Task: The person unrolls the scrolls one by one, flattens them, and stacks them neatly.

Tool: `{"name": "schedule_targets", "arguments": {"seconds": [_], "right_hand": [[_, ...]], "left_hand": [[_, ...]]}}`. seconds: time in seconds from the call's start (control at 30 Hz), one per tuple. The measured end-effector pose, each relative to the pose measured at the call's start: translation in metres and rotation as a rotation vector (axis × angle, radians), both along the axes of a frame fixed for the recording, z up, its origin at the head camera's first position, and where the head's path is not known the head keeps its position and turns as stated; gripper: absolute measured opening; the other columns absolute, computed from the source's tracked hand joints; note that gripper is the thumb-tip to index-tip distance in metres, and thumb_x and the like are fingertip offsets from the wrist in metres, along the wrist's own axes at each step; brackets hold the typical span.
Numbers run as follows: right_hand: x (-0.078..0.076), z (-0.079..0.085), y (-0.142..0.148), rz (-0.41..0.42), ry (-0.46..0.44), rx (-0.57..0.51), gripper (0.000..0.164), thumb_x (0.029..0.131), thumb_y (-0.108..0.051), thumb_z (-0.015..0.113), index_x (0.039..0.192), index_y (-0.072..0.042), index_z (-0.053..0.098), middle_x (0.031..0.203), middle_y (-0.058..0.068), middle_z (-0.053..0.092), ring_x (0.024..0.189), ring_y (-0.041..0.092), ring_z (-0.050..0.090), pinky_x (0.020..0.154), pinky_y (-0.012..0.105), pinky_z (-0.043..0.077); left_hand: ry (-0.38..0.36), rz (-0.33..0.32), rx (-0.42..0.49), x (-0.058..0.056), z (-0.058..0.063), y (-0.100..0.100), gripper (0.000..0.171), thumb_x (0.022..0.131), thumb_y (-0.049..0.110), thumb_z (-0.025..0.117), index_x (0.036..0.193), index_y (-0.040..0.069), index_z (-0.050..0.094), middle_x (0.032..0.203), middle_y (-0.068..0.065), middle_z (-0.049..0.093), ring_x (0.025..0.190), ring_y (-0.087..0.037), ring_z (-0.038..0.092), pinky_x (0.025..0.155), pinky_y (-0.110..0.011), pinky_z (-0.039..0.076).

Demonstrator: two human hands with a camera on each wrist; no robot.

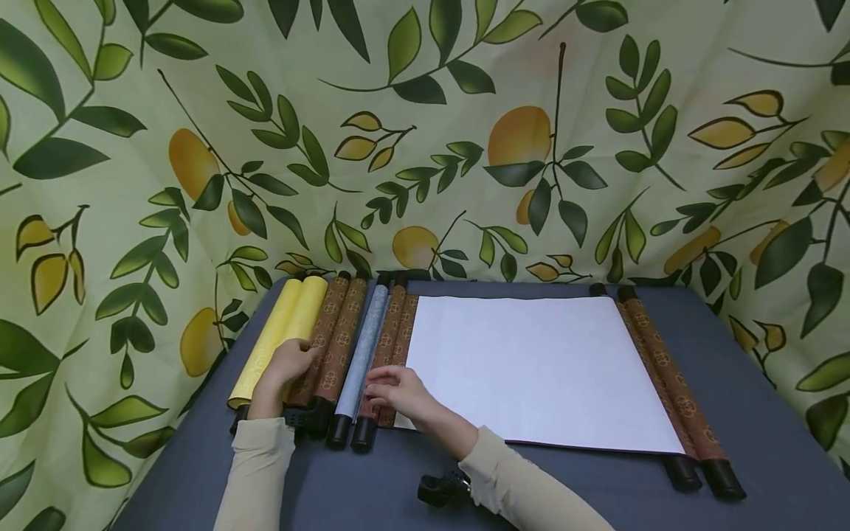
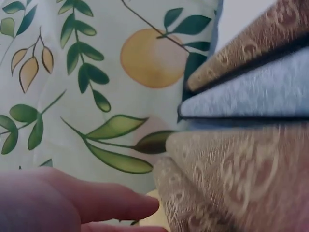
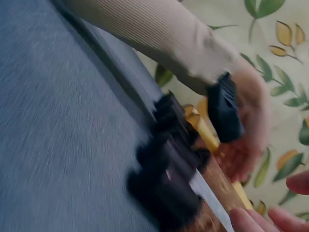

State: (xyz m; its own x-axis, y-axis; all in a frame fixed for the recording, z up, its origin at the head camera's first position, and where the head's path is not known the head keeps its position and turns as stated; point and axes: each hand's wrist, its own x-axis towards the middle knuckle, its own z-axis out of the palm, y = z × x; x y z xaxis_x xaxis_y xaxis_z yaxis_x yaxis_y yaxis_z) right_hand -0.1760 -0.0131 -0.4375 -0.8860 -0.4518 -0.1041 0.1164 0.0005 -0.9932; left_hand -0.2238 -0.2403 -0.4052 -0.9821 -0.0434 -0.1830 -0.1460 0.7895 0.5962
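My left hand (image 1: pixel 284 369) reaches over the yellow rolled scroll (image 1: pixel 272 335) at the table's left, its fingers right at the edge of a pair of brown patterned rolls (image 1: pixel 343 343). In the left wrist view its straight fingers (image 2: pixel 116 200) point toward the end of the brown pair. My right hand (image 1: pixel 401 394), fingers loosely bent, hovers over another brown roll (image 1: pixel 392 324) beside the light blue roll (image 1: pixel 365 339); nothing shows in its grasp. Right of it, a white sheet (image 1: pixel 531 369) lies spread between brown rolls. Black end knobs (image 3: pixel 164 188) look blurred in the right wrist view.
Brown rolls (image 1: pixel 677 383) with black knobs border the sheet's right side. All the scrolls lie on a dark blue-grey tabletop (image 1: pixel 358 494). A leaf-and-fruit patterned cloth (image 1: pixel 451 214) hangs behind and at both sides. A black wrist device (image 1: pixel 441 488) shows beneath the right forearm.
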Motion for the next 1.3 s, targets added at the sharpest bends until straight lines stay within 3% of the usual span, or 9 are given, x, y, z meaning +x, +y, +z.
{"name": "schedule_targets", "arguments": {"seconds": [0.13, 0.23, 0.5, 0.53, 0.73, 0.77, 0.97, 1.17, 1.3], "right_hand": [[0.000, 0.002, -0.031, -0.037, -0.064, -0.018, 0.044, 0.093, -0.005, 0.055, 0.133, 0.013, 0.046, 0.127, 0.032, 0.057, 0.114, 0.041, 0.061, 0.092, 0.039, 0.056], [-0.002, 0.004, -0.051, -0.089, -0.108, 0.031, 0.046, 0.091, -0.007, 0.056, 0.133, 0.010, 0.047, 0.128, 0.028, 0.057, 0.115, 0.037, 0.060, 0.094, 0.040, 0.054], [-0.006, 0.021, -0.090, -0.219, -0.205, 0.104, 0.056, 0.088, -0.012, 0.059, 0.136, 0.010, 0.042, 0.137, 0.025, 0.048, 0.130, 0.038, 0.047, 0.108, 0.053, 0.039], [-0.007, 0.022, -0.094, -0.222, -0.227, 0.101, 0.054, 0.089, -0.011, 0.058, 0.136, 0.010, 0.043, 0.126, 0.023, 0.055, 0.121, 0.036, 0.053, 0.109, 0.054, 0.039], [-0.012, 0.028, -0.106, -0.265, -0.296, 0.120, 0.049, 0.087, -0.010, 0.061, 0.131, 0.008, 0.050, 0.115, 0.016, 0.060, 0.113, 0.031, 0.056, 0.107, 0.053, 0.041], [-0.012, 0.028, -0.107, -0.286, -0.294, 0.119, 0.051, 0.084, -0.009, 0.061, 0.130, 0.009, 0.050, 0.125, 0.018, 0.056, 0.121, 0.033, 0.052, 0.106, 0.051, 0.042], [-0.014, 0.027, -0.107, -0.344, -0.279, 0.106, 0.056, 0.081, -0.003, 0.061, 0.132, 0.011, 0.045, 0.127, 0.023, 0.054, 0.113, 0.031, 0.054, 0.097, 0.040, 0.046], [-0.010, 0.023, -0.098, -0.363, -0.189, 0.103, 0.055, 0.077, 0.003, 0.063, 0.130, 0.005, 0.048, 0.124, 0.021, 0.054, 0.097, 0.022, 0.051, 0.076, 0.028, 0.045], [-0.006, 0.018, -0.091, -0.387, -0.068, 0.163, 0.051, 0.074, 0.001, 0.072, 0.122, 0.000, 0.054, 0.117, 0.018, 0.057, 0.098, 0.021, 0.053, 0.078, 0.030, 0.050]], "left_hand": [[-0.029, -0.059, -0.022, -0.003, 0.001, -0.008, 0.038, 0.094, 0.013, 0.050, 0.119, -0.016, 0.053, 0.098, -0.028, 0.059, 0.083, -0.029, 0.055, 0.068, -0.034, 0.047], [-0.035, -0.108, -0.025, -0.005, 0.001, -0.010, 0.049, 0.092, 0.011, 0.054, 0.130, -0.019, 0.044, 0.123, -0.036, 0.054, 0.099, -0.036, 0.057, 0.078, -0.041, 0.051], [-0.079, -0.161, 0.080, -0.011, 0.002, -0.016, 0.055, 0.091, 0.007, 0.057, 0.133, -0.021, 0.035, 0.125, -0.038, 0.050, 0.104, -0.038, 0.056, 0.079, -0.039, 0.051], [-0.091, -0.170, 0.096, -0.011, 0.002, -0.017, 0.056, 0.091, 0.006, 0.056, 0.134, -0.021, 0.033, 0.126, -0.039, 0.049, 0.106, -0.040, 0.056, 0.080, -0.040, 0.052], [-0.173, -0.208, 0.177, -0.016, -0.002, -0.027, 0.069, 0.094, 0.009, 0.056, 0.142, -0.021, 0.017, 0.136, -0.045, 0.038, 0.120, -0.049, 0.051, 0.091, -0.048, 0.050], [-0.179, -0.215, 0.183, -0.017, -0.002, -0.028, 0.070, 0.094, 0.011, 0.057, 0.142, -0.021, 0.017, 0.137, -0.045, 0.037, 0.120, -0.048, 0.051, 0.091, -0.046, 0.050], [-0.214, -0.216, 0.251, -0.017, -0.006, -0.033, 0.076, 0.091, 0.015, 0.062, 0.141, -0.023, 0.019, 0.127, -0.038, 0.048, 0.096, -0.026, 0.057, 0.078, -0.032, 0.049], [-0.259, -0.149, 0.330, -0.012, -0.007, -0.032, 0.089, 0.089, 0.023, 0.068, 0.146, -0.017, 0.014, 0.148, -0.038, 0.024, 0.134, -0.047, 0.034, 0.105, -0.054, 0.040], [-0.270, -0.106, 0.415, -0.008, -0.010, -0.030, 0.089, 0.088, 0.023, 0.069, 0.149, -0.012, 0.015, 0.152, -0.036, 0.019, 0.138, -0.048, 0.030, 0.110, -0.058, 0.035]]}}
